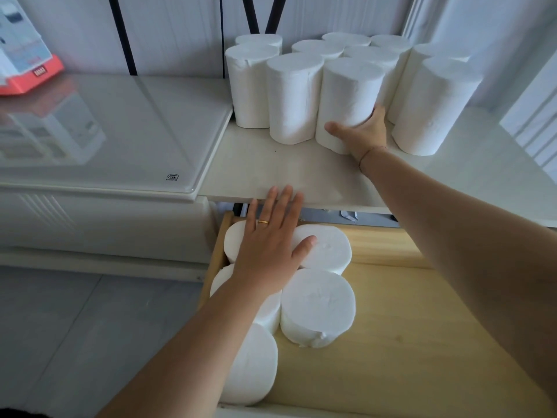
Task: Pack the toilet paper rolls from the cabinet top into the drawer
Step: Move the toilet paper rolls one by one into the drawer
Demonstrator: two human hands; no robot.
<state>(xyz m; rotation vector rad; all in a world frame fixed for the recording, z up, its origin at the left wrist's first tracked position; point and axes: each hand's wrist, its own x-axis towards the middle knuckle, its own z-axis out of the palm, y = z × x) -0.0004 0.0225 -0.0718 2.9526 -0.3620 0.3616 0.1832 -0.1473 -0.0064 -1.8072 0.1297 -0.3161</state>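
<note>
Several white toilet paper rolls stand upright on the white cabinet top (271,173). My right hand (363,131) wraps around the base of the front middle roll (346,98), thumb in front and fingers behind it. Below, the wooden drawer (422,327) is pulled out, with several rolls standing on end along its left side. My left hand (271,245), wearing a gold ring, lies flat with fingers spread on top of the far rolls (328,248) in the drawer, holding nothing.
A glass-topped white surface (120,131) adjoins the cabinet on the left, with an orange-and-white box (27,64) at its far left corner. A wall with dark straps is behind the rolls. Grey floor lies at the lower left. The drawer's right part shows bare wood.
</note>
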